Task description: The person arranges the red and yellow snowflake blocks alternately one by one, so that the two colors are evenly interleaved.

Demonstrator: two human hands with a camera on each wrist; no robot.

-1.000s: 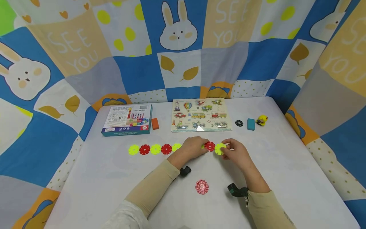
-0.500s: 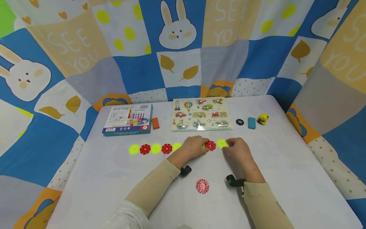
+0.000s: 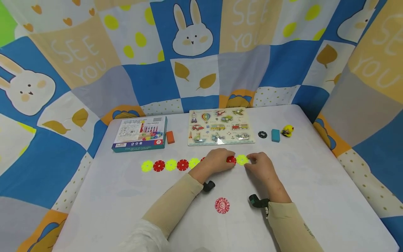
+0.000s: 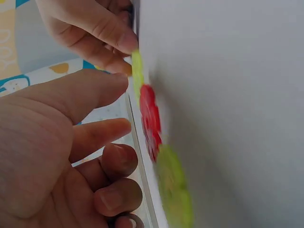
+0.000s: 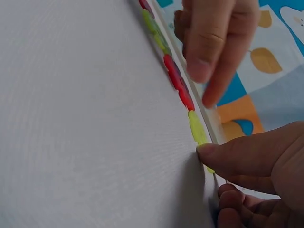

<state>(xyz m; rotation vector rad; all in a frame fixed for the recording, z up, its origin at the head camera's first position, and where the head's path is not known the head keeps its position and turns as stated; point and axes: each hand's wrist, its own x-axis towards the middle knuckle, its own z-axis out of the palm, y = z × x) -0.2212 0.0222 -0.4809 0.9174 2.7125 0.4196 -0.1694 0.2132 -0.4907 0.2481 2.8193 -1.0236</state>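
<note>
Yellow and red flower-shaped plastic discs lie in an alternating row. At its right end, my right hand (image 3: 263, 168) pinches a yellow disc (image 3: 242, 160) by its right edge. The right wrist view shows my thumb (image 5: 212, 154) on that yellow disc, which meets a red disc (image 5: 178, 83) at its edge. My left hand (image 3: 215, 161) hovers over the row by the red disc, hiding some discs from the head view. Its thumb (image 4: 102, 90) and fingers stand apart in the left wrist view, with nothing between them.
A round red-and-white piece (image 3: 222, 205) lies nearer me. Behind the row are a picture puzzle board (image 3: 221, 126), a boxed set (image 3: 140, 133), an orange block (image 3: 170, 137), a black chip (image 3: 262, 134), a teal block (image 3: 275, 135) and a yellow duck (image 3: 287, 131).
The yellow disc has come down to the row's right end, and its gap to the red disc has closed. My left hand has shifted slightly right.
</note>
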